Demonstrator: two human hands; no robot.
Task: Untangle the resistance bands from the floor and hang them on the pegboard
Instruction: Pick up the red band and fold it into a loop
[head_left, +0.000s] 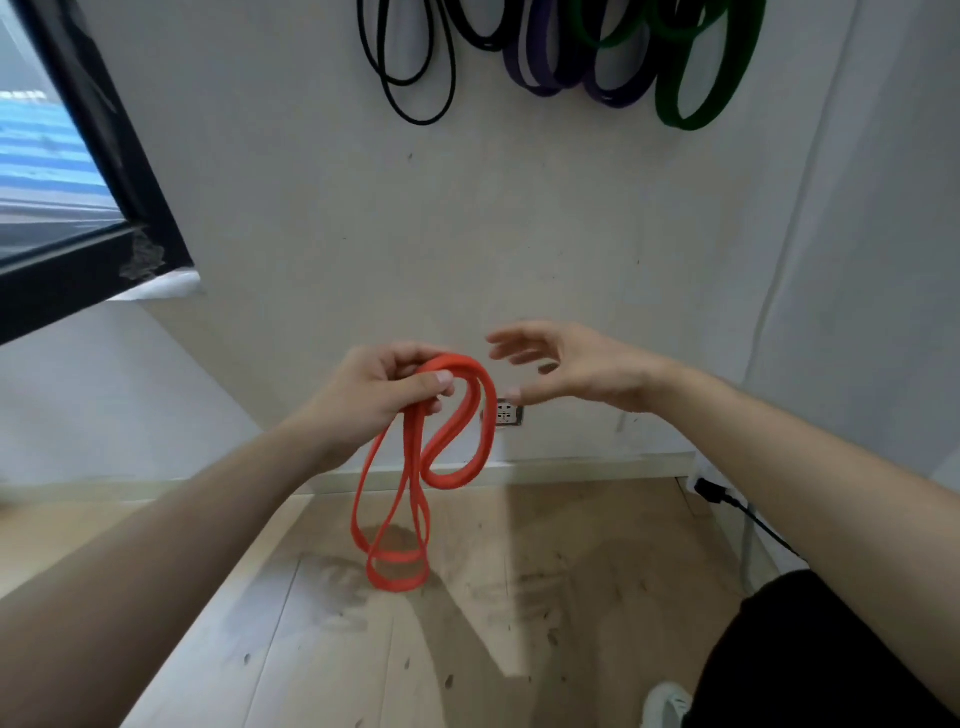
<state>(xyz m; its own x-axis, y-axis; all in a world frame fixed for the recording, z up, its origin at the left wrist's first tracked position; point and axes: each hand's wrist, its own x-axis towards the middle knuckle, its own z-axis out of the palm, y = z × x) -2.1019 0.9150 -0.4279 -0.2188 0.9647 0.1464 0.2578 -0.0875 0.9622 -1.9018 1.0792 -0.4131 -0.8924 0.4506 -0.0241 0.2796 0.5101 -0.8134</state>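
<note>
My left hand (379, 387) pinches the top of an orange resistance band (410, 499), which dangles in several twisted loops above the floor. Just to its right, my right hand (576, 371) hovers with fingers spread, holding nothing and a little apart from the band. High on the white wall hang black bands (415, 67), purple bands (582, 67) and a wide green band (701, 88). Their pegs are cut off by the frame's top edge.
A dark-framed window (93, 171) fills the upper left. A wall socket (506, 413) sits low behind the band. A black plug and cable (727, 501) run along the right skirting. Dusty wooden floor (467, 623) lies below; my dark trouser leg (810, 654) and shoe are bottom right.
</note>
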